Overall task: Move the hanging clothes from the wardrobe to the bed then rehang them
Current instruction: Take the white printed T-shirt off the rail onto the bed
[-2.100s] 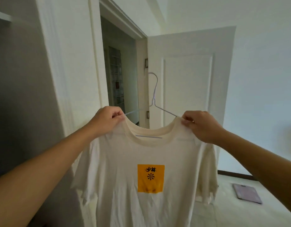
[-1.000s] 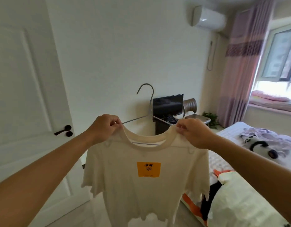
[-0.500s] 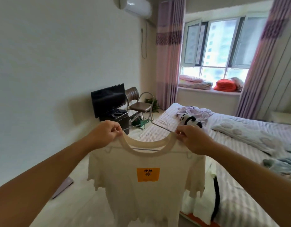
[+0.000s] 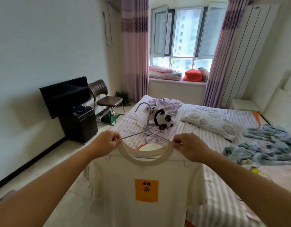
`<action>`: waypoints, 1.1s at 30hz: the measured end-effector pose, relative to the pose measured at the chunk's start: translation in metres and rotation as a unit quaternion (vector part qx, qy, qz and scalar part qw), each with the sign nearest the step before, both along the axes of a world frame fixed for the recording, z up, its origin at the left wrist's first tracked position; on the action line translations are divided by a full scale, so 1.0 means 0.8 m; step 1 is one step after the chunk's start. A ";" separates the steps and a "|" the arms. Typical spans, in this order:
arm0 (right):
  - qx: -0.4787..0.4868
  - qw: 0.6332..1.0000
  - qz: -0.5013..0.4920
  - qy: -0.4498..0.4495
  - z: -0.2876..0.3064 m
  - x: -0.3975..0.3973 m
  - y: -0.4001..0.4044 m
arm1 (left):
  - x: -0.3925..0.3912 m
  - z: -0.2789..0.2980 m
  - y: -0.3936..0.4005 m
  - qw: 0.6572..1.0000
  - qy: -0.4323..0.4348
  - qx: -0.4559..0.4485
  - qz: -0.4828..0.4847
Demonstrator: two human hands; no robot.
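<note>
A cream T-shirt (image 4: 128, 176) with an orange square print hangs on a thin wire hanger (image 4: 147, 126), held up in front of me. My left hand (image 4: 104, 143) pinches the shirt's left shoulder and the hanger arm. My right hand (image 4: 190, 147) pinches the right shoulder the same way. The hanger's hook points up and away from me. The bed (image 4: 215, 171) with a purple striped sheet lies just beyond and to the right of the shirt. The wardrobe is out of view.
On the bed lie a panda plush (image 4: 162, 117), a crumpled purple garment (image 4: 159, 134), a flowered pillow (image 4: 208, 122) and a blue blanket (image 4: 264, 145). A TV on a black stand (image 4: 68, 99) and a brown chair (image 4: 105, 99) stand along the left wall. Tiled floor (image 4: 71, 176) lies between.
I have turned from the wardrobe and door to the right until the bed and window face me. Both hands have kept their hold on the shirt and hanger throughout.
</note>
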State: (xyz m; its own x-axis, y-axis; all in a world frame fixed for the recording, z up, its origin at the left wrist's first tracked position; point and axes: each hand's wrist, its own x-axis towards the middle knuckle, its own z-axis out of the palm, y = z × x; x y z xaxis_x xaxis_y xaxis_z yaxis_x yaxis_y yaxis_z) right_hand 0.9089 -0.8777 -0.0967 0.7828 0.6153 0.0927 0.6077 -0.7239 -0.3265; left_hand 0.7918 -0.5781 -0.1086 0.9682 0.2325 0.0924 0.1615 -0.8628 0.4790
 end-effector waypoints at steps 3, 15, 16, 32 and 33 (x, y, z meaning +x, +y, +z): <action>-0.010 1.000 -0.013 0.017 -0.016 0.044 -0.013 | 0.054 -0.021 -0.011 1.000 0.013 -0.005 -0.010; -0.047 0.992 -0.056 0.099 -0.114 0.231 0.006 | 0.281 -0.125 0.020 0.996 0.076 -0.034 -0.044; -0.051 0.991 -0.063 0.106 -0.124 0.248 0.012 | 0.300 -0.134 0.026 0.995 0.079 -0.035 -0.048; -0.091 0.967 -0.149 0.185 -0.266 0.493 0.084 | 0.544 -0.285 0.081 0.984 0.147 -0.096 -0.005; -0.090 0.965 -0.154 0.190 -0.277 0.508 0.086 | 0.556 -0.293 0.081 0.984 0.145 -0.099 0.006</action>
State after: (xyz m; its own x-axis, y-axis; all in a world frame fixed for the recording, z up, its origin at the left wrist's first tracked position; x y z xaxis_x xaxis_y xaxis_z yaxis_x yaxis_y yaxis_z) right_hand 1.3156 -0.8087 -0.3183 0.8875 0.3274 -0.3242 0.2160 -0.9172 -0.3349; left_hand 1.2366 -0.5132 -0.3431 0.9442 0.2294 -0.2362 0.3258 -0.7547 0.5694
